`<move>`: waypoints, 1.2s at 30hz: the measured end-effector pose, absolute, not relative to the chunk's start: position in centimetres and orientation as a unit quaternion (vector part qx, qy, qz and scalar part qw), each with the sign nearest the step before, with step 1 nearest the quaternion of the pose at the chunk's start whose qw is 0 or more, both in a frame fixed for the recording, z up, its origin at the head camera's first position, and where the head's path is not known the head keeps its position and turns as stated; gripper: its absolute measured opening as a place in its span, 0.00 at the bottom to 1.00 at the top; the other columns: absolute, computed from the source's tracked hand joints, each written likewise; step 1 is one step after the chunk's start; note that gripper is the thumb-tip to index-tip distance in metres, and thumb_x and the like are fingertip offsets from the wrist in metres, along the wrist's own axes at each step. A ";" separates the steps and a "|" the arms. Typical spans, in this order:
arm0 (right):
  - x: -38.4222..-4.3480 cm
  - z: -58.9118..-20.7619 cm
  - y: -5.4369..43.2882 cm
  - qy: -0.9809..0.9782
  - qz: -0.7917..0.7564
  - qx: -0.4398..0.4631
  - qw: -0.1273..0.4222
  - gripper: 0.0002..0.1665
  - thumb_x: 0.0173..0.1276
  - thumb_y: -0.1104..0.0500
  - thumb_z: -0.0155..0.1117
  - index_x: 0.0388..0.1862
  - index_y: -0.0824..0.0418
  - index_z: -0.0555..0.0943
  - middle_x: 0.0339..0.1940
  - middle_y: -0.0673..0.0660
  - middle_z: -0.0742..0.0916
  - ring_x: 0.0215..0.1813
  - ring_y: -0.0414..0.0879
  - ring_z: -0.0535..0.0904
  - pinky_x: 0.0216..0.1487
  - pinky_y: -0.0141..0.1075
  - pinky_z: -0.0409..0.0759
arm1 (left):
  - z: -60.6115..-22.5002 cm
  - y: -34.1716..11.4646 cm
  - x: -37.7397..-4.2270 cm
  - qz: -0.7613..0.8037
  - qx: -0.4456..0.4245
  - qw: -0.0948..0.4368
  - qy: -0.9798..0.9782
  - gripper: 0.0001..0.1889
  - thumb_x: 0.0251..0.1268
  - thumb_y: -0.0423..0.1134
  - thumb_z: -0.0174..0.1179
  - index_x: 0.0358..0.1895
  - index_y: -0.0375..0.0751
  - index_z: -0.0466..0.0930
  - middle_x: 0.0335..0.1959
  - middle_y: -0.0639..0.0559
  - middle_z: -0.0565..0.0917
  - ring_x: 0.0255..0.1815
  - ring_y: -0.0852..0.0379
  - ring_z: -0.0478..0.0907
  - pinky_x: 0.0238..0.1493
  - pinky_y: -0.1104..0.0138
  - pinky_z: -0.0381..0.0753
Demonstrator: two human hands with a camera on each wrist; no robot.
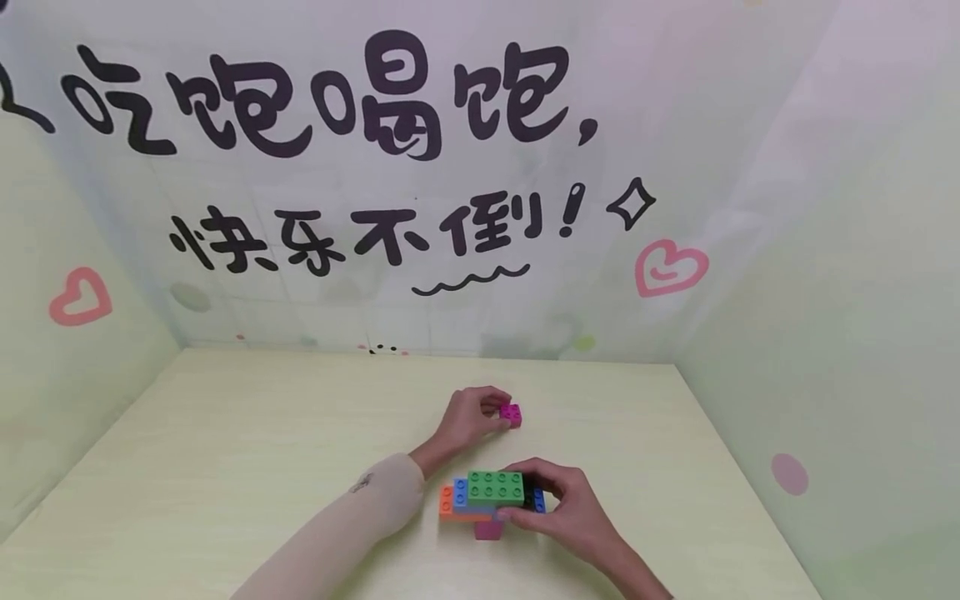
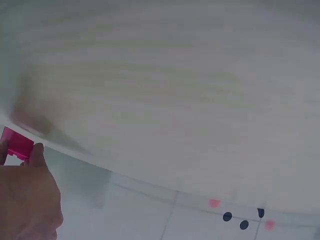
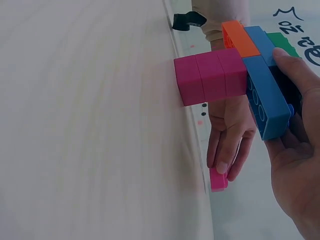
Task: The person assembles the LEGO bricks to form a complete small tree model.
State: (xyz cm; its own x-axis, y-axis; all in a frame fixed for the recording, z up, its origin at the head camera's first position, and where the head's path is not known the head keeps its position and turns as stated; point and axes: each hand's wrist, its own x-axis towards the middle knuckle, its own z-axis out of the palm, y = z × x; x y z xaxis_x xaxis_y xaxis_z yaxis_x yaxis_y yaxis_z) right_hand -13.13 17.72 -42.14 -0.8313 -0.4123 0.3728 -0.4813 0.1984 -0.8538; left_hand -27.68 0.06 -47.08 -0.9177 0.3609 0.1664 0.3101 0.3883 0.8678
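Note:
My left hand reaches out over the pale table and pinches a small magenta brick that sits on the tabletop; the same brick shows at the fingertips in the left wrist view and as the magenta brick in the right wrist view. Nearer to me, my right hand grips a brick assembly by its right end. A green plate forms its top, blue and orange bricks lie under that, and a magenta column forms its base. A black brick is partly hidden by my fingers.
Pale green walls close in the table on the left, back and right. The back wall carries large black lettering and pink hearts. Bare tabletop lies to the left of my left forearm.

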 end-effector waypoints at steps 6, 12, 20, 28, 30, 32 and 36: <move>-13.0 -41.5 17.8 -0.778 0.562 0.279 0.026 0.19 0.57 0.63 0.77 0.48 0.59 0.83 0.44 0.51 0.87 0.42 0.46 0.84 0.48 0.38 0.83 | -45.2 -1.0 -26.4 0.548 0.203 0.032 0.811 0.18 0.58 0.34 0.71 0.53 0.39 0.83 0.48 0.50 0.85 0.51 0.52 0.83 0.51 0.65 0.81; -13.1 -41.9 17.9 -0.783 0.565 0.260 0.015 0.19 0.57 0.61 0.77 0.48 0.57 0.83 0.44 0.50 0.87 0.42 0.46 0.83 0.48 0.37 0.82 | -43.1 -2.7 -24.1 0.584 0.202 0.064 0.784 0.19 0.59 0.38 0.71 0.54 0.45 0.83 0.48 0.56 0.85 0.51 0.53 0.83 0.47 0.68 0.82; -14.0 -44.4 18.5 -0.793 0.552 0.259 0.021 0.21 0.57 0.61 0.77 0.50 0.55 0.83 0.45 0.49 0.87 0.43 0.46 0.83 0.48 0.37 0.82 | -39.3 -4.3 -20.1 0.637 0.203 0.114 0.735 0.19 0.58 0.41 0.72 0.54 0.46 0.83 0.48 0.53 0.85 0.51 0.55 0.82 0.46 0.64 0.83; -13.9 -44.3 18.4 -0.788 0.553 0.271 0.016 0.21 0.58 0.61 0.76 0.51 0.57 0.82 0.45 0.50 0.87 0.43 0.47 0.84 0.49 0.38 0.82 | -37.9 -5.8 -16.8 0.643 0.220 0.124 0.723 0.18 0.58 0.40 0.72 0.52 0.45 0.84 0.48 0.53 0.86 0.51 0.55 0.83 0.49 0.65 0.81; -13.5 -43.5 18.1 -0.784 0.557 0.274 0.015 0.21 0.58 0.61 0.76 0.51 0.57 0.82 0.45 0.51 0.87 0.43 0.47 0.84 0.49 0.38 0.82 | -37.9 -6.0 -16.3 0.634 0.228 0.115 0.730 0.18 0.58 0.40 0.72 0.52 0.46 0.84 0.47 0.54 0.86 0.50 0.56 0.83 0.51 0.64 0.81; -13.1 -42.6 17.8 -0.780 0.562 0.275 0.012 0.20 0.59 0.62 0.75 0.50 0.58 0.82 0.45 0.50 0.87 0.43 0.47 0.84 0.49 0.38 0.82 | -38.0 -6.1 -15.8 0.626 0.234 0.105 0.736 0.18 0.57 0.40 0.72 0.51 0.47 0.84 0.47 0.56 0.86 0.50 0.58 0.83 0.52 0.63 0.80; -13.2 -42.9 17.8 -0.782 0.561 0.272 0.006 0.20 0.59 0.61 0.75 0.51 0.57 0.82 0.45 0.51 0.87 0.43 0.47 0.83 0.49 0.38 0.82 | -38.0 -6.2 -15.3 0.613 0.240 0.097 0.746 0.17 0.57 0.39 0.73 0.51 0.47 0.84 0.46 0.58 0.86 0.49 0.59 0.83 0.53 0.61 0.80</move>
